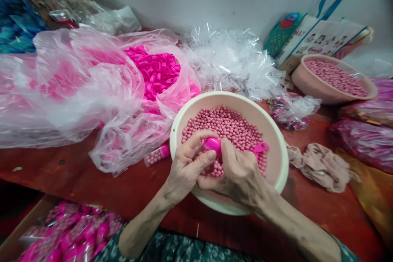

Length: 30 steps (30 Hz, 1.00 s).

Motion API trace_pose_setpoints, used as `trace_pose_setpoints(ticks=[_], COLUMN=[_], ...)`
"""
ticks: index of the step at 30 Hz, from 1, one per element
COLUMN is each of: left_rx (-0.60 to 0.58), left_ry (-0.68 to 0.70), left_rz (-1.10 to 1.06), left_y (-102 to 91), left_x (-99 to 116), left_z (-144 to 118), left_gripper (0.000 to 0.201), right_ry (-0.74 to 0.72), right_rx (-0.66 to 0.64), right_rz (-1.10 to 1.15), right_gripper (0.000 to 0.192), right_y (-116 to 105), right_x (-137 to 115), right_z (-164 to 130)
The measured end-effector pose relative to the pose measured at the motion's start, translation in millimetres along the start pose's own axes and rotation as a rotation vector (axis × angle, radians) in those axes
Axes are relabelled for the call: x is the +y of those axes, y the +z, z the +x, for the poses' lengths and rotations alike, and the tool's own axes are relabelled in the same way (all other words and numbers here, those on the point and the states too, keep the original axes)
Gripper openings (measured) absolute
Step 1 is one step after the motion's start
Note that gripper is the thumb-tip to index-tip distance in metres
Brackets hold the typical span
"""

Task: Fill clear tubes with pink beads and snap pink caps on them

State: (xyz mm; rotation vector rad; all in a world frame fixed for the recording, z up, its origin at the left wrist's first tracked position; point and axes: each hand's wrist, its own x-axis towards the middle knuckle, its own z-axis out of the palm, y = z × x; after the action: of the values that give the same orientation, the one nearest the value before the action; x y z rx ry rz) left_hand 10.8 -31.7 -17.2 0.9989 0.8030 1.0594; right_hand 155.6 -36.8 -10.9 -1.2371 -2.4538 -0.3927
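A glossy pink plastic capsule [211, 145] is pinched between left hand [187, 168] and right hand [238, 172], over the cream plastic basin [278, 139] of small pink beads [227, 125]; beads may be spilled onto the red table [76, 172] if grip slips.
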Motion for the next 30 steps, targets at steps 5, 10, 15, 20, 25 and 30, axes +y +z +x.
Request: trace_pose_setpoints(ticks=[5,10,15,20,25,30], left_rx=[0.038,0.101,0.150,0.221,0.594,0.376], left_ry=[-0.001,0.000,0.020,0.072,0.337,0.375], left_rz=[-0.083,-0.264,-0.295,-0.181,0.293,1.286], left_y=[1.4,0.5,0.2,-1.0,-42.7,-95.6], left_x=[0,0,-1,3,-10,-39], left_z=[3,6,6,-8,-44,-55], left_gripper=[0.027,0.024,0.026,0.027,0.031,0.030], right_ry=[0.138,0.342,0.393,0.180,0.143,0.198], right_rx=[-0.038,-0.119,-0.093,-0.116,-0.194,-0.328], right_rz=[0.243,0.627,0.744,0.573,0.478,0.535], right_gripper=[0.022,0.066,0.068,0.053,0.050,0.011], right_y=[-1,-9,-8,-6,6,14], right_x=[-3,-6,-9,-6,-4,-12], right_z=[10,18,15,6,-11,-15])
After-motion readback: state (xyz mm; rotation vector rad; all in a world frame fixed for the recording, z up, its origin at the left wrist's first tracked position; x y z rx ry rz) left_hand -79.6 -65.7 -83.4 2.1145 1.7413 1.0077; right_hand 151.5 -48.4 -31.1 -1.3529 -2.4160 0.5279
